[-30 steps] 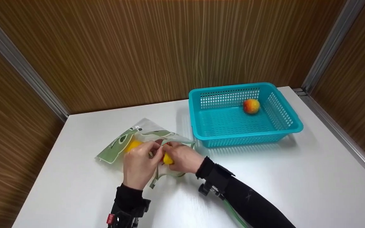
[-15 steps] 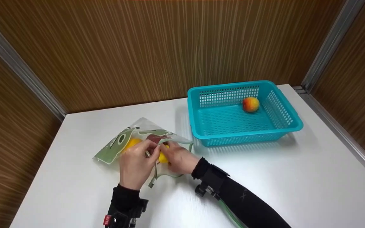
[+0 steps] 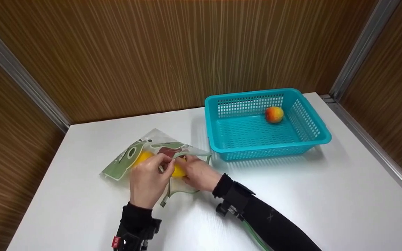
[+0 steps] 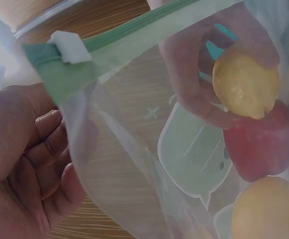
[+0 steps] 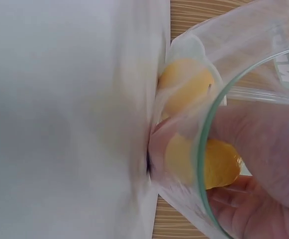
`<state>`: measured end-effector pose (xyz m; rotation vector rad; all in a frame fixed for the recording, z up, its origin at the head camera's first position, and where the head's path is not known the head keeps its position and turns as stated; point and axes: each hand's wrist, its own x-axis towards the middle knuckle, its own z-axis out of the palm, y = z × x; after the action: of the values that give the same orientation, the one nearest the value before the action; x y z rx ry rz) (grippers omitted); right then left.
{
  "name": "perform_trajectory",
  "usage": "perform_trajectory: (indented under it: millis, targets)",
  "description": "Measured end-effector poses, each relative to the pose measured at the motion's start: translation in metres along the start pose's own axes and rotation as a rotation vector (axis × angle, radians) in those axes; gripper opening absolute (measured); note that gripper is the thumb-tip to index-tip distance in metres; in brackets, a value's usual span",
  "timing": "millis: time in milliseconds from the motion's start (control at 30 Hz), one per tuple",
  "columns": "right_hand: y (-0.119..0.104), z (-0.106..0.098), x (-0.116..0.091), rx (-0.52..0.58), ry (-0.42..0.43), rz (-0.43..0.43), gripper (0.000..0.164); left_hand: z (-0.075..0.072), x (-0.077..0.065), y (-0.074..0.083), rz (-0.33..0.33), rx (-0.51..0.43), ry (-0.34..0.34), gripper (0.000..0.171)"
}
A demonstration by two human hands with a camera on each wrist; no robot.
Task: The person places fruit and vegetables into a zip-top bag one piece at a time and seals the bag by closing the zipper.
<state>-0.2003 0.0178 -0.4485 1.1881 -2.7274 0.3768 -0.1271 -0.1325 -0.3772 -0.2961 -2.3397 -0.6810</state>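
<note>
A plain white tabletop point(image 3: 291, 195) is filling the lower half of the head view. Nearest, at lower centre, the left hand point(image 3: 148, 183) is pinching the rim of a clear plastic zip bag with green print point(image 4: 129, 139), thumb and forefinger together on it. Beside it, the right hand point(image 3: 201, 173) is reaching into the bag's mouth, fingers clamped on a rounded, bright yellow fruit point(image 4: 246, 82). Deeper inside, a smooth red fruit point(image 4: 258, 144) and a rounded orange-yellow fruit point(image 4: 267, 211) are lying. Farther off, at right of centre, a rectangular teal plastic basket point(image 3: 270, 146) is holding a round red-and-yellow fruit point(image 3: 274, 114). Brown wood-grain panels point(image 3: 187, 52) are standing behind.
</note>
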Motion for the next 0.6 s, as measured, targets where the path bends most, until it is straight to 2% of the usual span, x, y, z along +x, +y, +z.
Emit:
perform_trajectory:
  millis: [267,433,600]
  targets:
    - [-0.001,-0.007,-0.002,0.014,-0.026,-0.014,0.055,-0.001,-0.001,-0.001,-0.002,0.008,0.01,0.009]
    - [-0.004,-0.023,-0.006,0.023,-0.025,-0.032,0.055,-0.002,-0.001,-0.002,-0.014,0.017,0.01,0.01]
    - [-0.011,-0.043,-0.014,0.031,-0.067,-0.004,0.051,-0.003,0.001,-0.001,-0.031,0.015,-0.02,0.009]
